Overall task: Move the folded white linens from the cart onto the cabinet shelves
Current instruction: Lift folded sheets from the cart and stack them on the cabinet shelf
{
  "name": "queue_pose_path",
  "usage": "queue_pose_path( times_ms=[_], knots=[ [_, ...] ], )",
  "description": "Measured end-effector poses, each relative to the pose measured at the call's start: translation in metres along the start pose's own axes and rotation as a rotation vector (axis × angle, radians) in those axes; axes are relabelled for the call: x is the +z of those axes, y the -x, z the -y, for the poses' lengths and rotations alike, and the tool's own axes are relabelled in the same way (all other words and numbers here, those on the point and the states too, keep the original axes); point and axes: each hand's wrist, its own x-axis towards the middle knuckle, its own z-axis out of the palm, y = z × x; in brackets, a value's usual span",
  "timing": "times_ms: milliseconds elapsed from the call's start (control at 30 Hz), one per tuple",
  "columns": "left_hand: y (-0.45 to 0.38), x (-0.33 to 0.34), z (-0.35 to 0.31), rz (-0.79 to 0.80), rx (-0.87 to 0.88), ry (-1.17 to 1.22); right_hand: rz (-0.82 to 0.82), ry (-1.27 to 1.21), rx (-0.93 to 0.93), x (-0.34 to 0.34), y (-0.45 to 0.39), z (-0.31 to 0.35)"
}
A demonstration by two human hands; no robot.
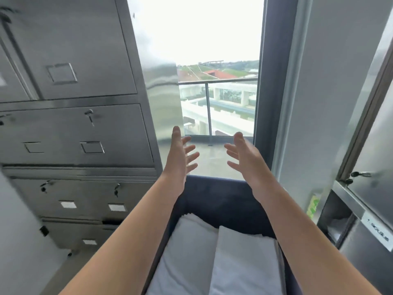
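Both the left hand (180, 154) and right hand (244, 155) hover spread and empty above the dark blue fabric cart (214, 194), whose soft, light folded white linens (244, 258) look best scooped from beneath along the stack edges.

A white label (379, 233) on the steel ledge at the near right carried dark print, too blurred to read. The small tags (68, 204) on the left cabinet doors showed no legible text.

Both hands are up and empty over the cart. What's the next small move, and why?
Probably lower both hands onto one linen stack and grip it. The left hand and right hand are open, holding nothing, raised beyond the cart, where two folded white stacks still lie side by side.
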Motion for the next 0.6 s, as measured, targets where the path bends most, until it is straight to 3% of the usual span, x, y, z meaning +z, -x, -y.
queue_pose_path(
  times_ms=[333,600],
  knots=[
    [0.012,-0.032,-0.071,0.051,0.14,0.054,-0.003,-0.014,-0.106,0.049,0.005,0.067],
    [0.008,-0.074,-0.095,0.135,0.185,0.073,-0.152,-0.05,-0.226,0.101,0.016,0.09]
  ],
)
